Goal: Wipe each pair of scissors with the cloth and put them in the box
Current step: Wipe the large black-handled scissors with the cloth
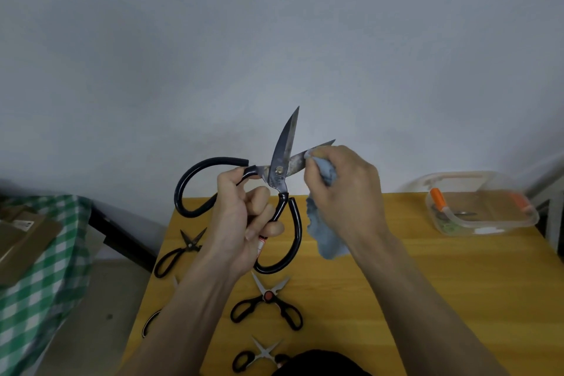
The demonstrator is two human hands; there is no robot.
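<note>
Head cam: left hand (244, 217) has its fingers curled round the handles of the big black scissors (279, 172), held up over the yellow table (396, 284) with blades spread – one pointing to 12 o'clock, the other to 2. Right hand (345, 192) is bunched round the blue cloth (323, 232), pressing it on that 2 o'clock blade. Clear box (482, 204) sits at 3 o'clock by the table's far edge. Smaller scissors (267, 304) lie at 6 o'clock
</note>
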